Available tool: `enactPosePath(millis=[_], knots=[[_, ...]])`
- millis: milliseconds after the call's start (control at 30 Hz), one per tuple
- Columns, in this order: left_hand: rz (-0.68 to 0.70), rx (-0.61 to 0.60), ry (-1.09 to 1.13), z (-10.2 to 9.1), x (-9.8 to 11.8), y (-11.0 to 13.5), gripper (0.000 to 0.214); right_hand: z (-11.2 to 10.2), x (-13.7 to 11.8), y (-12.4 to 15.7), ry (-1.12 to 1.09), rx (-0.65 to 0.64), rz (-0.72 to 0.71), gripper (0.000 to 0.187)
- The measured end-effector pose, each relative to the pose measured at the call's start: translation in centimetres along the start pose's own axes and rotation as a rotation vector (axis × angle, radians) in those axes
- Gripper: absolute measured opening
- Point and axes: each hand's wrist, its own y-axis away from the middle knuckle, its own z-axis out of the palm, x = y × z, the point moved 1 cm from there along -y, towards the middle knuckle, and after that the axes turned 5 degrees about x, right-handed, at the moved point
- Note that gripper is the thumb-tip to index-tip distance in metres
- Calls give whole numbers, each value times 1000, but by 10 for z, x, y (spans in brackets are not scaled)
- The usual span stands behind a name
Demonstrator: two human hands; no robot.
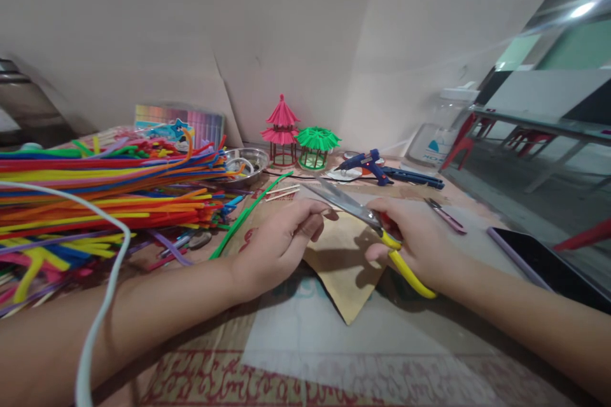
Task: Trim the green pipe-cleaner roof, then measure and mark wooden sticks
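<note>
In my right hand (415,235) is a pair of scissors (401,261) with yellow handles. Their blades point up and left, passing just beyond the fingertips of my left hand (281,245). The left fingers are curled and pinched together; whatever is between them is too small or hidden to name. Under both hands lies a tan piece of paper (351,296) with a pointed corner towards me and shadows across it. Beneath that, a translucent sheet (296,337) covers part of the printed cardboard (191,375).
Bundles of colourful pipe cleaners (109,172) fill the left, crossed by a white cable (114,267). Behind stand pink (282,124) and green (317,140) miniature pavilions, a metal bowl (260,162), and a blue glue gun (367,165). Rightward are a pink cutter (449,217), phone (548,261) and bottle (436,130).
</note>
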Motion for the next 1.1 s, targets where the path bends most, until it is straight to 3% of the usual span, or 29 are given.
enactPosePath(millis=[167,433,600,1100], knots=[[-52,15,61,0,-1,0,21,1,1,0,-9,36,24,44],[-42,63,144,4,-7,2,22,4,0,2,49,-12,-48,38],[-20,-3,65,2,-6,2,28,4,-3,3,44,-9,-66,37],[-8,-41,-19,0,-4,2,29,0,0,1,69,-14,-111,40]])
